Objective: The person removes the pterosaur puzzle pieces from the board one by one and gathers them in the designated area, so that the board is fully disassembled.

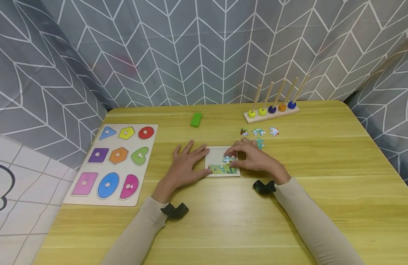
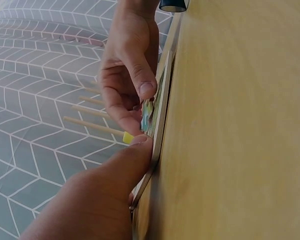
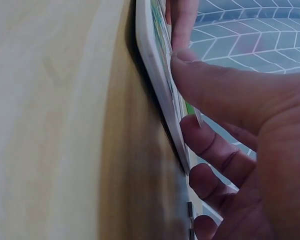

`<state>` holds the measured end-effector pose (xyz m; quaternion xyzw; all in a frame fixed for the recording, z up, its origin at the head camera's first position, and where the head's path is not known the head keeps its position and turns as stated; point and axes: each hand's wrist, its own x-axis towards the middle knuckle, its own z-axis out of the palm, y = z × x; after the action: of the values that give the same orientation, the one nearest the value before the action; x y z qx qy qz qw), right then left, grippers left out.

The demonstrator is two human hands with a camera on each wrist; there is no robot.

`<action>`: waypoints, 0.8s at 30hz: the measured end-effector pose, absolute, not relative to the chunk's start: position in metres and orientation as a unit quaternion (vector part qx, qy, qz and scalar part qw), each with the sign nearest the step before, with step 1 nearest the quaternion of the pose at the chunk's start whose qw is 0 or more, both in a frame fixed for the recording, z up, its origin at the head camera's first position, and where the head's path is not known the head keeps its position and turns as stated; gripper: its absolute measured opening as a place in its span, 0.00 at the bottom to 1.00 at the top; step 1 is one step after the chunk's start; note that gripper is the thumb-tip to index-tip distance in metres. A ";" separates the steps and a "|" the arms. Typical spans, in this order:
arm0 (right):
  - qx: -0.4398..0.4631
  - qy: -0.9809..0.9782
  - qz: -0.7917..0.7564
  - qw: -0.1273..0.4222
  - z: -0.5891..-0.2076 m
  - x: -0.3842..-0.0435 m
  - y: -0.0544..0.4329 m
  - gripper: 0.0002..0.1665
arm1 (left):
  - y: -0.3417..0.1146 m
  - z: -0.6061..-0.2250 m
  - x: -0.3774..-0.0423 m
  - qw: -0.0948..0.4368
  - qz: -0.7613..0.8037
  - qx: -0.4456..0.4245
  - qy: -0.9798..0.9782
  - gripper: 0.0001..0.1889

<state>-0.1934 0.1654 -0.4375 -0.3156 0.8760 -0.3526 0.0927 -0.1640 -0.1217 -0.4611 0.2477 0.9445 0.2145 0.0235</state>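
Note:
In the head view a small jigsaw puzzle tray lies on the table, its bottom row filled with green picture pieces. My left hand is spread at its left side, the thumb on the lower left corner and the fingertips by the upper left edge. Over the tray's right half, my right hand pinches a light blue puzzle piece between thumb and fingers. The left wrist view shows that puzzle piece tilted just above the tray. In the right wrist view, the right thumb covers most of it.
Loose puzzle pieces lie beyond the right hand, one partly hidden by it. A peg stand with coloured beads stands at the back right. A green block lies behind the tray. At left is a shape board with knobbed shapes.

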 end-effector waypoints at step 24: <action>-0.291 0.878 -0.378 0.034 -0.435 -0.205 0.194 0.17 | -0.121 -0.461 -0.164 0.024 0.215 0.244 0.945 0.40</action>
<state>-0.2046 0.1941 -0.4355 -0.2910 0.8782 -0.3781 0.0338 -0.1640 -0.1208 -0.4614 0.2442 0.9453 0.2148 0.0241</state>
